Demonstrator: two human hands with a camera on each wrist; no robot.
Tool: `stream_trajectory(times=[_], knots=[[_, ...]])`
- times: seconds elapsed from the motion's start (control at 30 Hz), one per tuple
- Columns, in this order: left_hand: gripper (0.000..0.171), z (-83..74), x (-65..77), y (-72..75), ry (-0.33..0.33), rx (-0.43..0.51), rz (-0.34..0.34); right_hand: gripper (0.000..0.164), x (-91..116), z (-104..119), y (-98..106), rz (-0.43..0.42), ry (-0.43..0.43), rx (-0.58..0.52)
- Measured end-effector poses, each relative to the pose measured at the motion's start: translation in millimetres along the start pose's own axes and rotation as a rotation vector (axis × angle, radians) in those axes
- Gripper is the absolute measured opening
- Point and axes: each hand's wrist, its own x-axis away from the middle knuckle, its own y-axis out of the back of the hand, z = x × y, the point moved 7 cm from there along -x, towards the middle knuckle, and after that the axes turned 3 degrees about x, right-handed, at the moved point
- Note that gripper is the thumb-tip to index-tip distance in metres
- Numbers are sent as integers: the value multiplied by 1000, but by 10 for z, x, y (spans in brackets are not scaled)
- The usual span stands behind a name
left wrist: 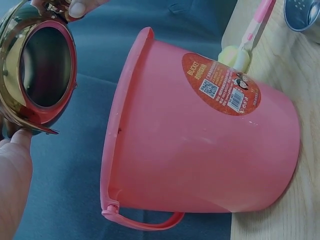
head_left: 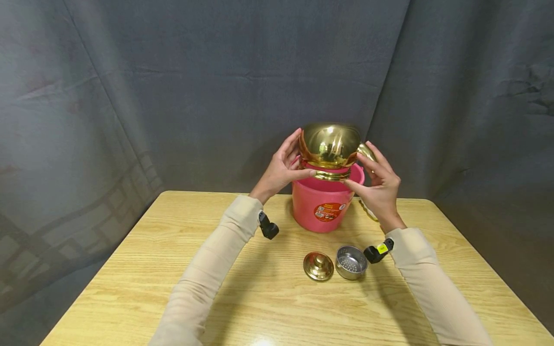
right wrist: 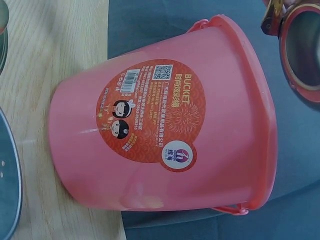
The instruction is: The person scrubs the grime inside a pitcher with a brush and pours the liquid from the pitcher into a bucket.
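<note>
Over the mouth of a pink bucket [head_left: 322, 206], both hands hold up a shiny gold teapot [head_left: 331, 144], tipped with its round opening facing downward. My left hand [head_left: 283, 166] grips the body on the left, its thumb along the rim. On the other side my right hand [head_left: 378, 180] holds it by the curved gold part that sticks out there, thumb near the rim. The left wrist view shows the dark opening of the teapot [left wrist: 47, 67], apart from the bucket [left wrist: 200, 135]. A gold lid [head_left: 318, 266] and a perforated metal strainer [head_left: 351, 263] lie on the table.
The bucket stands near the back of the wooden table [head_left: 182, 240], with a grey curtain [head_left: 242, 96] behind it. A pink-and-white brush [left wrist: 248, 37] lies beside the bucket. An orange label [right wrist: 152, 110] covers part of the bucket's wall.
</note>
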Motion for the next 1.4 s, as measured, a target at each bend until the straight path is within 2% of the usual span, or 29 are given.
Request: stream_trajectory(times=[0.33,0.57,0.7,0.87,1.0,1.4], knots=[[101,-15,7,9,-1,-33,11,69,-12,66,-16,15,50,31],[102,-6,11,9,-7,-12,34,66,-30,292,-78,26,89,64],[99,-17,10,9,-4,-31,17,65,-47,286,-78,12,48,44],[93,-25,-3,8,8,-50,-13,67,-33,91,-24,-15,-37,1],[91,-7,-7,25,22,-37,-26,69,-21,-4,-1,-33,-73,-57],[79,-13,-5,63,-5,-21,-42,61,-40,-19,5,-56,-159,-75]])
